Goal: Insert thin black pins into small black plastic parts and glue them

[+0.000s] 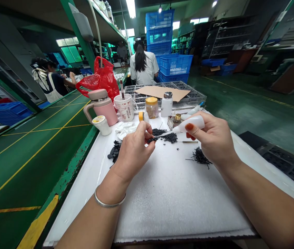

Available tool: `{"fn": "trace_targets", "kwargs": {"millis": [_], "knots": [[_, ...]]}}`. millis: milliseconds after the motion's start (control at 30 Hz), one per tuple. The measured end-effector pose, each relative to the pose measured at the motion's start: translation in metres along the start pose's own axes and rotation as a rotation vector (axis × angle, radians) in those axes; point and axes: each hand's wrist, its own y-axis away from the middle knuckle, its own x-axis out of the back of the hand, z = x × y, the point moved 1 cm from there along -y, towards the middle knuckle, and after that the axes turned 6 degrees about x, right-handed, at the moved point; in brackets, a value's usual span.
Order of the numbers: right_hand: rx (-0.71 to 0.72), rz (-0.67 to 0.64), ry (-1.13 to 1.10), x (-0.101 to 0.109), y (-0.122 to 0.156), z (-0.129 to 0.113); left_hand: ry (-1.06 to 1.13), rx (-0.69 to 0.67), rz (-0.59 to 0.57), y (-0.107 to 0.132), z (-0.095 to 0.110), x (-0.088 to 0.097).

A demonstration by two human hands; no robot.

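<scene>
The left hand (136,148) pinches a small black part (152,139) above the worktop (178,200), nearer its far edge. The right hand (215,138) squeezes a white bottle (197,121), its thin tip (168,133) at the part. Black sticks (200,156) lie toward the right edge.

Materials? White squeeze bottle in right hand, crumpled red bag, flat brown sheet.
White tapered-nozzle squeeze bottle: probably plastic, smooth with soft sheen. Crumpled red bag: likely thin plastic film, given glossy creases. Flat brown sheet: seemingly cardboard, matte, uniformly tan.

One held bottle (195,121), one bracelet (108,205)
</scene>
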Motion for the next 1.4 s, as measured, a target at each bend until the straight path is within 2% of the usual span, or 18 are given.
{"fn": "trace_targets", "kwargs": {"millis": [1067,1200,1400], "knots": [[0.010,0.003,-0.031,0.000,0.000,0.000,0.011,-0.009,0.001,0.000,0.000,0.001],[-0.002,0.052,-0.162,0.001,-0.003,0.005,0.018,-0.010,0.017,0.000,-0.001,0.001],[-0.159,0.107,-0.516,-0.001,-0.007,0.009,0.031,0.002,0.021,0.000,-0.001,0.001]]}}
